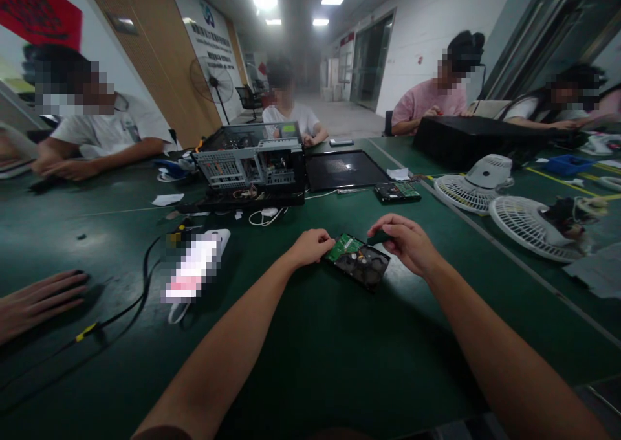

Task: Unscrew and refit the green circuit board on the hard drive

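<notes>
A hard drive (pixel 361 264) lies slightly tilted on the green table, its green circuit board and dark metal casing facing up. My left hand (pixel 310 246) pinches the drive's left corner between thumb and fingers. Over the right part of the drive, my right hand (pixel 410 242) is closed around a small dark-handled screwdriver (pixel 379 238). The tool's tip points toward the drive's upper edge; whether it touches a screw is too small to tell.
An opened computer case (pixel 250 165) stands ahead, beside a black panel (pixel 344 169). Another hard drive (pixel 398 192) lies beyond my right hand. White fan parts (pixel 526 226) are at right. A phone (pixel 196 265), a cable (pixel 145 278) and another person's hand (pixel 43 301) are at left.
</notes>
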The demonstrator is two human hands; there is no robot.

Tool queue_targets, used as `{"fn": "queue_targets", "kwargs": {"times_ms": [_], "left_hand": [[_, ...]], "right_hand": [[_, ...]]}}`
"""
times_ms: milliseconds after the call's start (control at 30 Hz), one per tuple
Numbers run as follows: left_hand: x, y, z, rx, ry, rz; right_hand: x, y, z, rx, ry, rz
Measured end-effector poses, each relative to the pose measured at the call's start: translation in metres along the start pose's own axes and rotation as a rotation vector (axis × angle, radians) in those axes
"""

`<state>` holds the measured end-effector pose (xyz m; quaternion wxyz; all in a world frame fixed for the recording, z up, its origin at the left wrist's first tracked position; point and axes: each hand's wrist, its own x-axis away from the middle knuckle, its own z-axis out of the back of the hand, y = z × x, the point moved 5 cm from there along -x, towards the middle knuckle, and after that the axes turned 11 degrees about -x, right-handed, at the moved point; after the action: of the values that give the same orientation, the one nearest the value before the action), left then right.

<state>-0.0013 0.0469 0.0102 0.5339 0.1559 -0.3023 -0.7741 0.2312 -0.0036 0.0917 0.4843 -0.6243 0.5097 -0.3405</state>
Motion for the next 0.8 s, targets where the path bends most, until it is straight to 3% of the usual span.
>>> {"fn": "queue_targets", "kwargs": {"times_ms": [800], "left_hand": [[-0.0026, -0.0043, -0.0027, 0.013, 0.017, -0.006]], "right_hand": [[0.0047, -0.0009, -0.0102, -0.165, -0.072, -0.118]]}}
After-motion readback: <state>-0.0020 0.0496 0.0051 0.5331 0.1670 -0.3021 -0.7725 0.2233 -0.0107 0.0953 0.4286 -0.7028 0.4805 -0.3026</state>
